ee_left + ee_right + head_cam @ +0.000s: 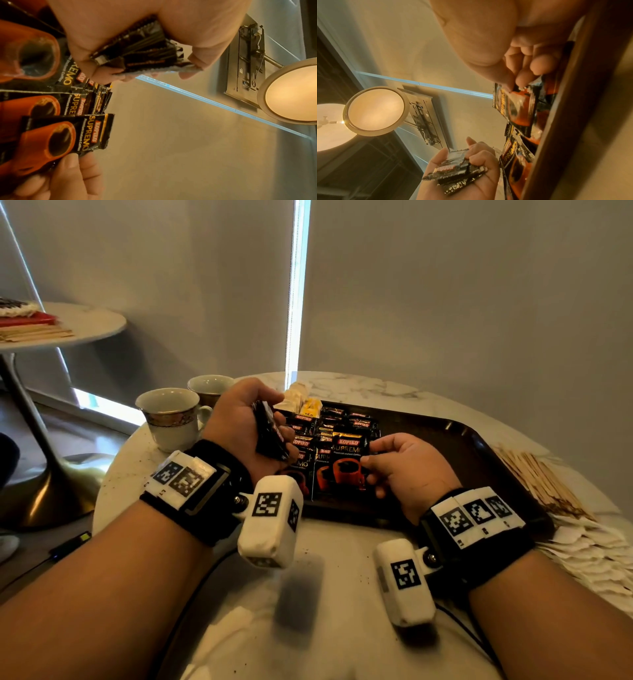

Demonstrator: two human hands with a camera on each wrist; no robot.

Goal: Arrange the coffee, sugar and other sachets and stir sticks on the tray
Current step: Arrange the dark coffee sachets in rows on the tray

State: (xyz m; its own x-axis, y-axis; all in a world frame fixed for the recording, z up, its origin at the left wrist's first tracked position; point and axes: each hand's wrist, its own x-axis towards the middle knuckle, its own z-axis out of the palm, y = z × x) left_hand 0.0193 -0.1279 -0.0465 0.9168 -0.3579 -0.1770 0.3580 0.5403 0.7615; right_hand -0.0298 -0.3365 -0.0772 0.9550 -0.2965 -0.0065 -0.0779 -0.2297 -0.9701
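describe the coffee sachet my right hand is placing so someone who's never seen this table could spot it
Find the dark brown tray on the round marble table. On its left half lie rows of black Kopiko coffee sachets. Yours is the Kopiko Supremo sachet at the near right end, the only one pinched by the right hand.

Two teacups with gold-patterned bands stand at the left edge of the round marble table [359, 392], the nearer cup [173, 417] just in front of the farther cup [209, 387]. Behind them hang grey roller blinds [445, 285], with a bright strip of daylight in the gap between two panels. To the far left a second round table [92, 321] on a brass pedestal base carries a red item and other flat things. A round lit ceiling lamp [291, 93] shows overhead in both wrist views
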